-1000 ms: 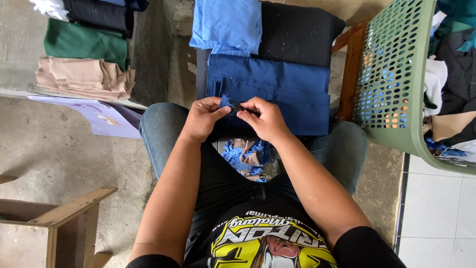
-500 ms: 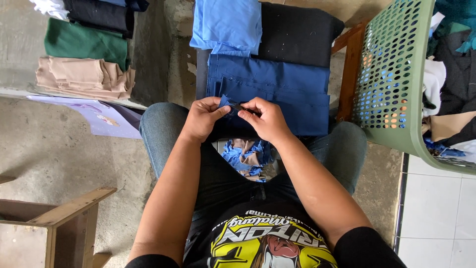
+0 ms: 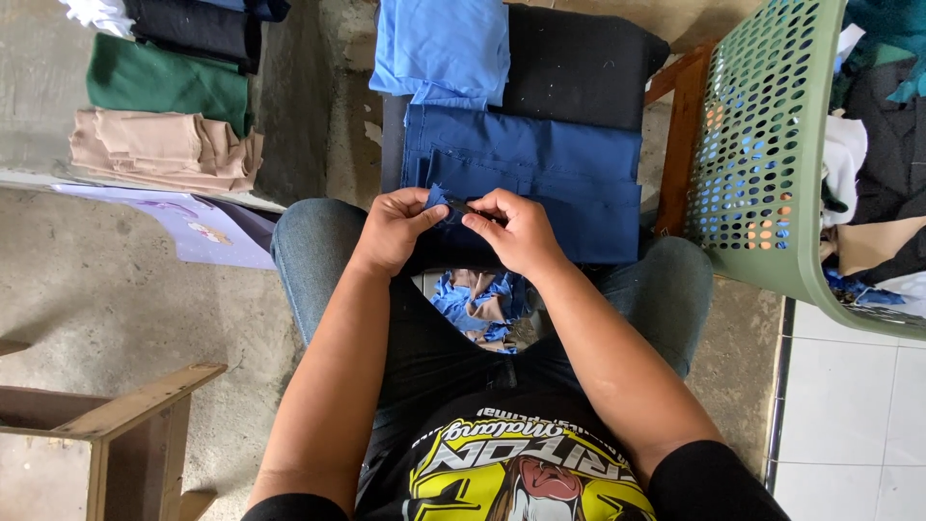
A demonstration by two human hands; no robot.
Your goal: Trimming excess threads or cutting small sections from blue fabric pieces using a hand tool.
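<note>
Between the knees, the left hand (image 3: 394, 230) and right hand (image 3: 519, 232) both pinch closed on the near edge of a dark blue cloth (image 3: 540, 174), with what may be a small dark tool between the fingertips. Beyond lie 2 folded pieces, light blue fabric (image 3: 444, 43) and black fabric (image 3: 579, 63). A green basket (image 3: 772, 145) stands right; folded clothes (image 3: 164, 106) stack left.
</note>
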